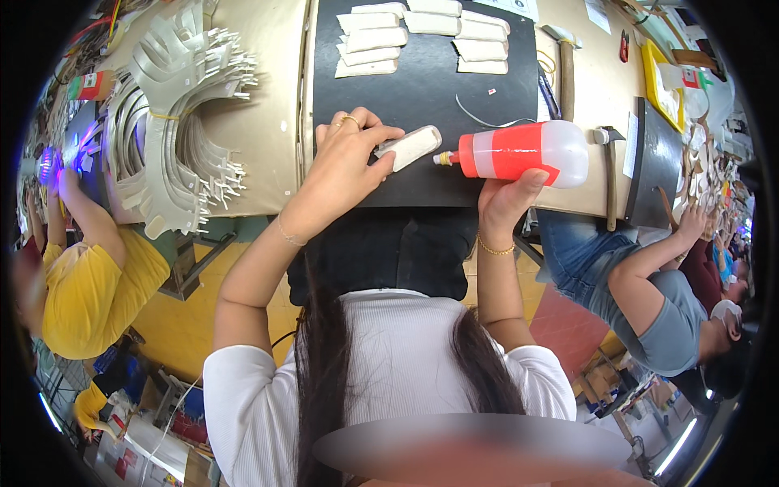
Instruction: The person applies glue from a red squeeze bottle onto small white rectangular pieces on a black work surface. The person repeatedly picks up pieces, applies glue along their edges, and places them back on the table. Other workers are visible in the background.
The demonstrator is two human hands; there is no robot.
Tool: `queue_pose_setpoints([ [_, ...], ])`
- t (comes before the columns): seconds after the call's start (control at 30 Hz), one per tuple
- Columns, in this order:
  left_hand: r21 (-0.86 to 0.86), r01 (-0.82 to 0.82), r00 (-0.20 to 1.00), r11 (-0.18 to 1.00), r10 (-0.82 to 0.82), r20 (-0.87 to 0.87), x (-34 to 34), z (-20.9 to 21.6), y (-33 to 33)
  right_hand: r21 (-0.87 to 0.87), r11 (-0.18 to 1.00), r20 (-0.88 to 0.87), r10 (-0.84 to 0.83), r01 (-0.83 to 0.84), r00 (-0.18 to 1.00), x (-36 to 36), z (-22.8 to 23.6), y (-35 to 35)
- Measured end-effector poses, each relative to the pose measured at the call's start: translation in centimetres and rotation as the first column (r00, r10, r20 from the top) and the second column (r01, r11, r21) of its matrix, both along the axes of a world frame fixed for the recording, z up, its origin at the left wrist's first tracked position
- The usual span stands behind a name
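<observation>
My left hand (350, 158) pinches a small off-white, rounded oblong piece (414, 148) between thumb and fingers, tilted up to the right over a black mat (430, 89). In my right hand (513, 195) is a translucent squeeze bottle (519, 152) with a red label and red cap, lying on its side. Its narrow nozzle points left, close to the right side of the piece; I cannot tell if they touch. Farther back on the mat lie stacks of similar off-white pieces (373, 39), with more off-white pieces (483, 49) to the right.
Left on the table is a large bundle of curved pale strips (166, 122). Two hammers (568, 77) (610, 174) lie at the right, beside a yellow tray (664, 88). A co-worker in yellow (101, 284) sits left, another in grey-blue (661, 316) right.
</observation>
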State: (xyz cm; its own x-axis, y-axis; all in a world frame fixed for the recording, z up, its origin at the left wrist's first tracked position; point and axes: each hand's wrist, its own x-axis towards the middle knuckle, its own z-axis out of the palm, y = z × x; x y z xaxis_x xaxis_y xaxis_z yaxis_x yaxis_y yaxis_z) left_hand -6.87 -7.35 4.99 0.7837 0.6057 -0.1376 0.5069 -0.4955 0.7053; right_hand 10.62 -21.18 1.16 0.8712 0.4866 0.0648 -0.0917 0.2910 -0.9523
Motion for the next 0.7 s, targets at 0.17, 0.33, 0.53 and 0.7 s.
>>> queue_pose_setpoints([
  [0.17,-0.008,0.003,1.0,1.0,-0.002,0.015,0.0,0.1,-0.1,-0.075,0.997,0.207,-0.018,0.034,0.978,0.0,-0.8,0.2],
  [0.33,-0.004,0.009,1.0,1.0,-0.009,0.006,0.1,0.1,0.1,-0.215,0.973,0.27,0.138,-0.08,0.953,-2.0,-2.3,-1.3],
  [0.53,-0.027,0.023,1.0,0.999,-0.023,-0.011,0.2,0.1,0.5,-0.175,0.943,0.118,0.304,-0.282,0.945,-5.0,-2.3,-1.4],
  [0.7,0.013,0.035,0.999,0.999,-0.035,0.026,0.0,0.1,0.3,0.055,0.985,-0.433,0.17,-0.163,0.885,-1.0,0.1,-0.2],
])
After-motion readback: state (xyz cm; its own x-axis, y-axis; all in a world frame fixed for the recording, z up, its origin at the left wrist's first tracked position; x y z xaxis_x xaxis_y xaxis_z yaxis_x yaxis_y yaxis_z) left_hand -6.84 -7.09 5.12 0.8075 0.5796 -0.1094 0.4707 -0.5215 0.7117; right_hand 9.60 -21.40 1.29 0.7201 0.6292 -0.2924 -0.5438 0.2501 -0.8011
